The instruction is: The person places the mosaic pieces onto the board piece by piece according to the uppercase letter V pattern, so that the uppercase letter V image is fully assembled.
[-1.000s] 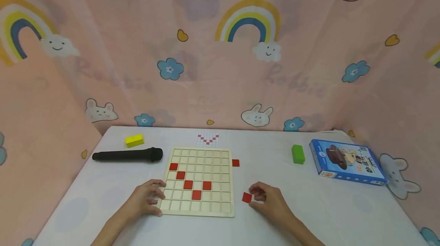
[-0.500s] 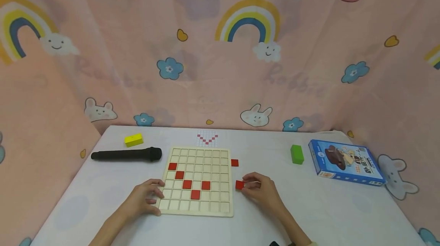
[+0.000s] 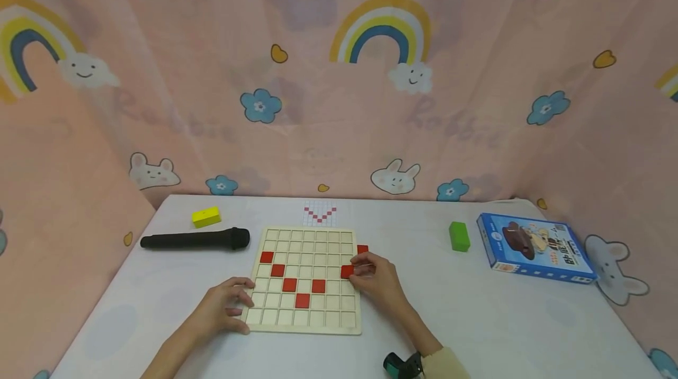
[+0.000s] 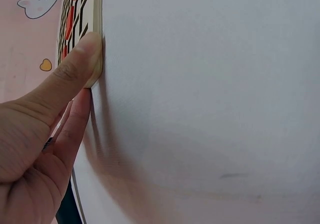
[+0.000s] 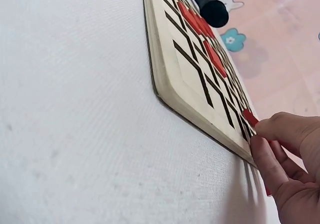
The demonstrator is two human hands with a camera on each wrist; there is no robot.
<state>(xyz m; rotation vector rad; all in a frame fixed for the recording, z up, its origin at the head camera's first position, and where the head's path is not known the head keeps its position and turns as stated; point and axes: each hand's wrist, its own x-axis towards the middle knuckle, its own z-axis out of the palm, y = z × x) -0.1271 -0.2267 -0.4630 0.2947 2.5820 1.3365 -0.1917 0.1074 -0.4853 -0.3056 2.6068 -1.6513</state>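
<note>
A cream grid board [image 3: 328,328] lies on the white table, with several red square tiles set in its cells; one is the lowest tile [image 3: 302,301]. My left hand [image 3: 219,306] grips the board's near left corner, its thumb [image 4: 82,59] pressed over the corner in the left wrist view. Between thumb and fingers, my right hand [image 3: 382,286] pinches a red tile [image 3: 346,272] over the board's right-hand column. That same tile [image 5: 250,117] shows tilted at the fingertips in the right wrist view. Another red tile [image 3: 362,249], partly covered by the right hand, lies just beyond the board's right edge.
Behind the board lies a small pattern card [image 3: 320,221] with a red V. A black microphone [image 3: 193,240] and a yellow block [image 3: 206,216] are at back left. To the right stand a green block [image 3: 459,236] and a blue box [image 3: 537,249]. Patterned cloth [image 3: 318,149] hangs behind.
My right hand has carried its red tile from the table right of the board, away from me and leftward, to over the board's right column. The left hand has stayed at the corner.
</note>
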